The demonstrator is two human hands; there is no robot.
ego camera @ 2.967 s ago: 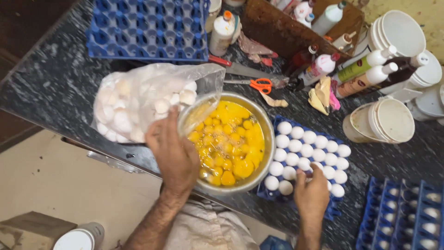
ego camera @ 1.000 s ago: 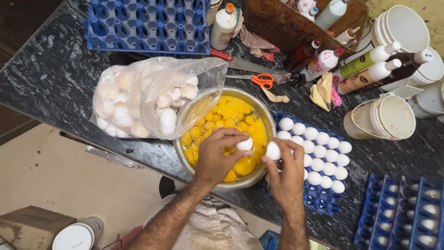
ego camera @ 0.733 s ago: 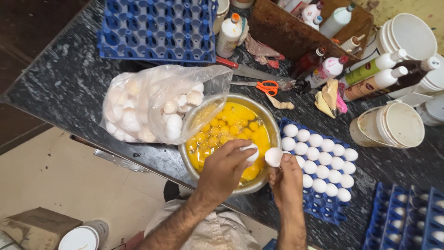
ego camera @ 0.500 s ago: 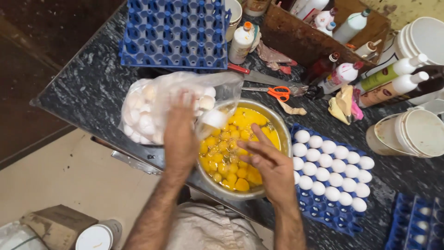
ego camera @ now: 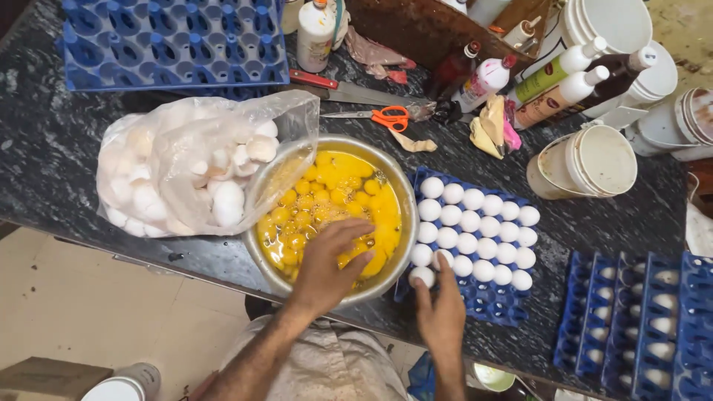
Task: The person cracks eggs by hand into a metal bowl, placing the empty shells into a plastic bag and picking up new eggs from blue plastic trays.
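The left hand [ego camera: 327, 263] hung over the near side of the round metal bowl [ego camera: 405, 204], fingers loosely curled and holding nothing, just above the glossy yolks [ego camera: 327, 200] pooled inside. The right hand [ego camera: 440, 312] reached to the near left corner of the blue egg tray [ego camera: 483, 301], its fingertips closing around a white egg [ego camera: 422, 277]; whether the grip had fully closed on it could not be told. The smooth white eggs [ego camera: 475, 226] filled most of the tray's cups, which sat just beside the bowl near the front edge of the dark speckled stone desk [ego camera: 44, 148]. Against the bowl's left rim leaned a crinkled clear plastic bag of eggshells [ego camera: 186, 174], also close to the front edge. An empty moulded blue tray [ego camera: 171, 41] lay at the far left corner. Orange-handled scissors [ego camera: 379, 116] and squeeze bottles [ego camera: 564, 82] crowded the far edge, beside white tubs [ego camera: 583, 163]. Open room remained on the desk between the egg tray and the stacked trays [ego camera: 646, 319] at the right.
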